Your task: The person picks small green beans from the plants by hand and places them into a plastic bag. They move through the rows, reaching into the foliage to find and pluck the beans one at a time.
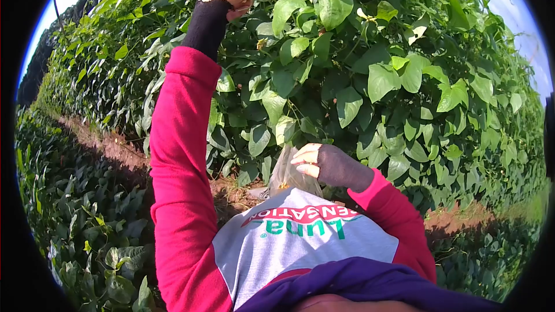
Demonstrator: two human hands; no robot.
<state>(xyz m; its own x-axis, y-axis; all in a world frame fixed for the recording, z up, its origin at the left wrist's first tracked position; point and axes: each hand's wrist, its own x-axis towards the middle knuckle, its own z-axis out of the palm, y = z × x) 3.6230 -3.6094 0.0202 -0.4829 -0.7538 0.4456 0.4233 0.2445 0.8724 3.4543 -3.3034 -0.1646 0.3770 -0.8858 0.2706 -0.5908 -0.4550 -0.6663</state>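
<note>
My left hand [232, 1], in a black fingerless glove, reaches up to the leafy vines [335, 11] at the top. Its fingers are bent together near the foliage; whatever they hold, if anything, is too small to name. Lower down, in front of my chest, my right hand [312, 162] wears a dark fingerless glove. Its fingers are curled at the top of a translucent plastic bag [283, 174], which hangs below it. Small yellowish things show near the bottom of the bag.
Dense green vines form a tall wall across the view. Pale yellow flowers [365, 16] stand among the leaves. Reddish soil [115, 147] runs along the foot of the vines at the left. Low leafy plants [75, 214] grow at the lower left and lower right.
</note>
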